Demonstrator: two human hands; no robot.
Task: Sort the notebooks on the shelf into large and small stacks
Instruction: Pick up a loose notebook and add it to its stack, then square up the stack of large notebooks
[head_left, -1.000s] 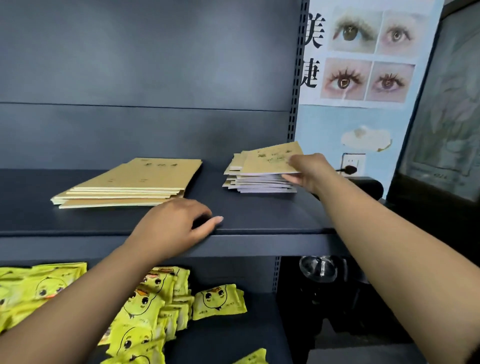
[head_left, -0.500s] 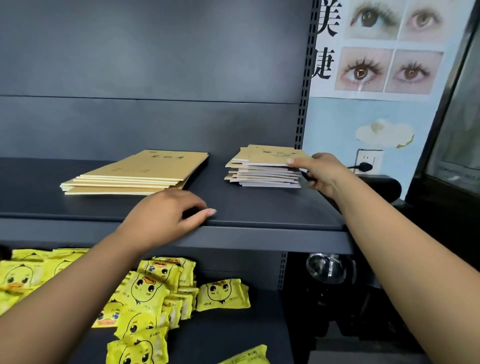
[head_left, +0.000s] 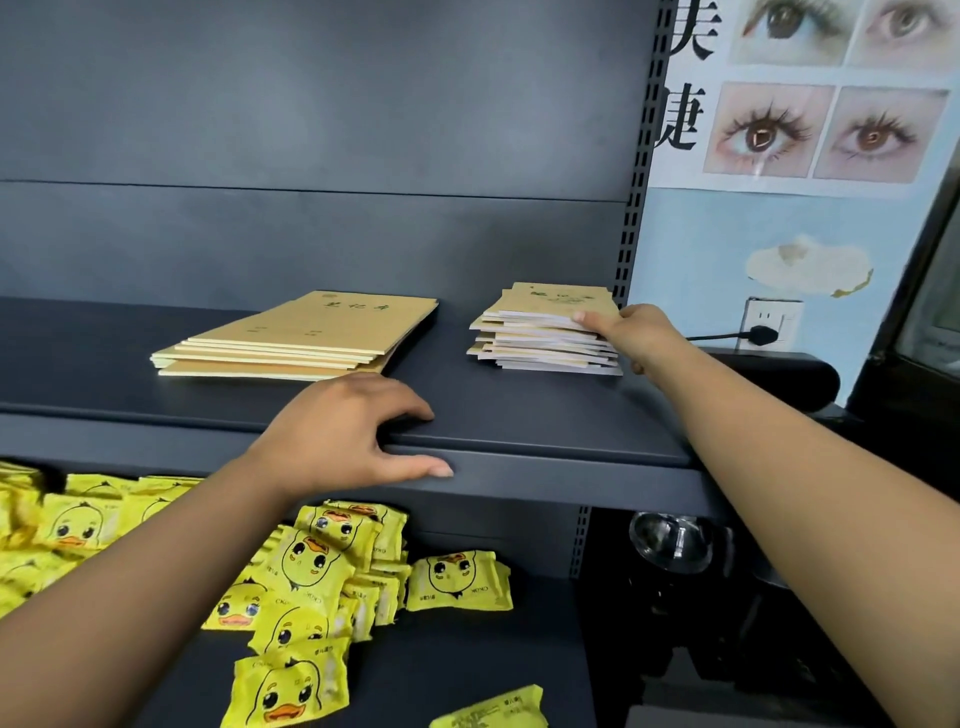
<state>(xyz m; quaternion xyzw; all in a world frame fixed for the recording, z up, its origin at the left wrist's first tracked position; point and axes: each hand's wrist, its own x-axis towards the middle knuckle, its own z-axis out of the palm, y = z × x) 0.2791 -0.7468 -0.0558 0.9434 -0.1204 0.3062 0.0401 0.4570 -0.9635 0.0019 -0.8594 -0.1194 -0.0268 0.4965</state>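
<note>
A dark grey metal shelving unit (head_left: 311, 130) fills the view from 9 to 12 o'clock, its slotted upright (head_left: 641, 156) running down at 1 o'clock. Beyond it at 2 o'clock, a pale blue wall (head_left: 691, 249) carries a poster of eyes (head_left: 810, 88) and a white socket (head_left: 771, 319) with a black plug (head_left: 759, 335). Yellow duck packets (head_left: 311, 566) lie on the lower shelf (head_left: 457, 660) at 7 o'clock.

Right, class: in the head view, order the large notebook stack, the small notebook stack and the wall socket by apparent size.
1. large notebook stack
2. small notebook stack
3. wall socket, clearly smallest, though it sits farther back.
</note>
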